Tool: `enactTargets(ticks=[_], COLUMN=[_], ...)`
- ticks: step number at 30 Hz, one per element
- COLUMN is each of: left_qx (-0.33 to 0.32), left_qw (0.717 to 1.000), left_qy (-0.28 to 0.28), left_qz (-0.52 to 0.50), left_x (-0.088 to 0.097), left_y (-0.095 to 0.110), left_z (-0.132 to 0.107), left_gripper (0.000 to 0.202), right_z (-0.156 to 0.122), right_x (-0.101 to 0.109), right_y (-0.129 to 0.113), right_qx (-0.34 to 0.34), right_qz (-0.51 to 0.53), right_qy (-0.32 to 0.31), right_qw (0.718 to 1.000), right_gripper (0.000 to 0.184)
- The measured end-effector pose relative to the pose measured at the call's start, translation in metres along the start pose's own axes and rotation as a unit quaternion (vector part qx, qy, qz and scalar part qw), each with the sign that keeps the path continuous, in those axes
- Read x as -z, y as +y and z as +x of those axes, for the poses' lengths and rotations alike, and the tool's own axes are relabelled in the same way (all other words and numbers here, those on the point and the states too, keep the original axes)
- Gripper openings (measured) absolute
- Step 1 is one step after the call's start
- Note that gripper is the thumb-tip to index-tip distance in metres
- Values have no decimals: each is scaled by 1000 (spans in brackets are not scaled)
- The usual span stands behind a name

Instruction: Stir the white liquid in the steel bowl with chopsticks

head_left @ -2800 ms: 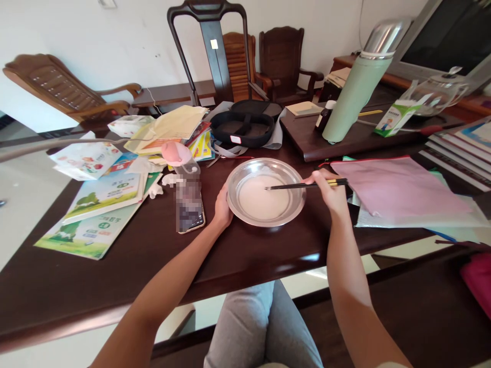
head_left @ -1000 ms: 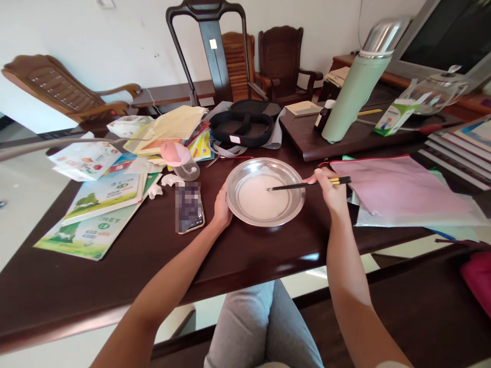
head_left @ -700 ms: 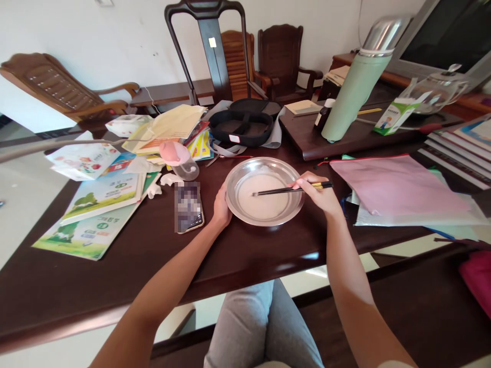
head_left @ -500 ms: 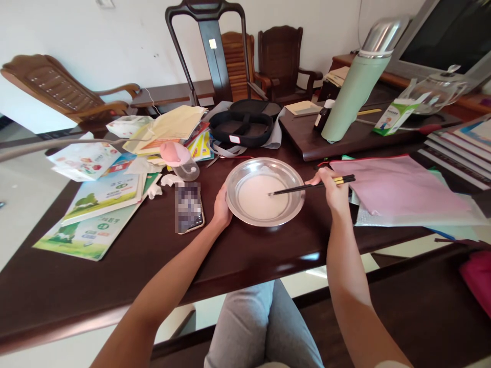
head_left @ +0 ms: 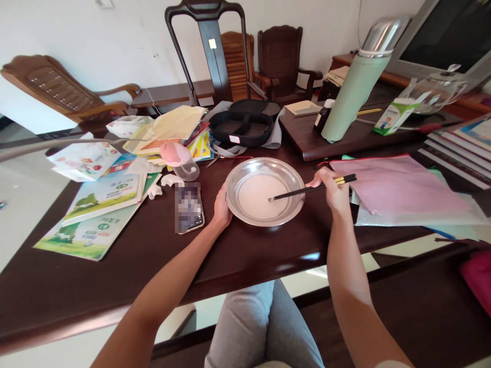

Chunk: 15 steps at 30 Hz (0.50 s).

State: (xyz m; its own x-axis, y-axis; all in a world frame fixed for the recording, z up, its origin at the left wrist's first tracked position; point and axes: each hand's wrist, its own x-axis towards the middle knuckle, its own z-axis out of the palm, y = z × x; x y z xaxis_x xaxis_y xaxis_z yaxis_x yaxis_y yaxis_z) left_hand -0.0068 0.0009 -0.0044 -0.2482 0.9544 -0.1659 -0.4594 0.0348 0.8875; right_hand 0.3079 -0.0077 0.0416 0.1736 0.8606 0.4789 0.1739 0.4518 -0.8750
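A round metal basin (head_left: 240, 212) stands on the dark wooden table, with a whitish, milky substance (head_left: 255, 197) covering its bottom. My left hand (head_left: 222, 205) is closed against the basin's left rim; part of its fingers is hidden by the metal. On the other side, my right hand (head_left: 330, 186) grips a pair of black chopsticks (head_left: 295, 192) with gold bands near their upper ends. The chopstick tips reach into the whitish substance near the basin's middle. Left of my left hand lies a phone (head_left: 191, 207), its screen blurred.
A pink-lidded clear cup (head_left: 179, 161), crumpled tissues (head_left: 154, 190) and booklets (head_left: 92, 230) lie to the left. Behind the basin is a black case (head_left: 241, 134). A green thermos (head_left: 356, 87) stands on a raised board, and a pink folder (head_left: 402, 184) lies at right.
The chopstick tips have shifted slightly toward the near side of the basin. My left hand and the basin have stayed in place.
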Motion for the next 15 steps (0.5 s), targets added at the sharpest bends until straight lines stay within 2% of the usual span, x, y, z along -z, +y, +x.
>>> enactTargets(ticks=[3, 5, 7, 12, 13, 15], left_qx=[-4, -6, -3, 4, 4, 4], left_qw=[1000, 1000, 1000, 1000, 1000, 1000], left_qy=[-6, -11, -11, -2, -1, -1], left_qz=[-3, -5, -7, -14, -15, -13], left_x=[-1, -2, -2, -3, -4, -4], left_y=[1, 2, 2, 3, 3, 3], left_z=[-1, -2, -2, -2, -3, -3], left_gripper=[24, 23, 22, 22, 22, 21], right_z=[-2, -2, -1, 2, 1, 0], right_x=[-5, -10, -11, -1, 0, -1], right_y=[-4, -4, -2, 1, 0, -3], right_qx=[-8, -5, 6, 0, -6, -15], right_qz=[-14, -36, -58, -32, -16, 0], right_qy=[-94, -132, -117, 10, 9, -30], right_qw=[995, 991, 991, 999, 1000, 999], right_gripper=[64, 61, 61, 65, 66, 67])
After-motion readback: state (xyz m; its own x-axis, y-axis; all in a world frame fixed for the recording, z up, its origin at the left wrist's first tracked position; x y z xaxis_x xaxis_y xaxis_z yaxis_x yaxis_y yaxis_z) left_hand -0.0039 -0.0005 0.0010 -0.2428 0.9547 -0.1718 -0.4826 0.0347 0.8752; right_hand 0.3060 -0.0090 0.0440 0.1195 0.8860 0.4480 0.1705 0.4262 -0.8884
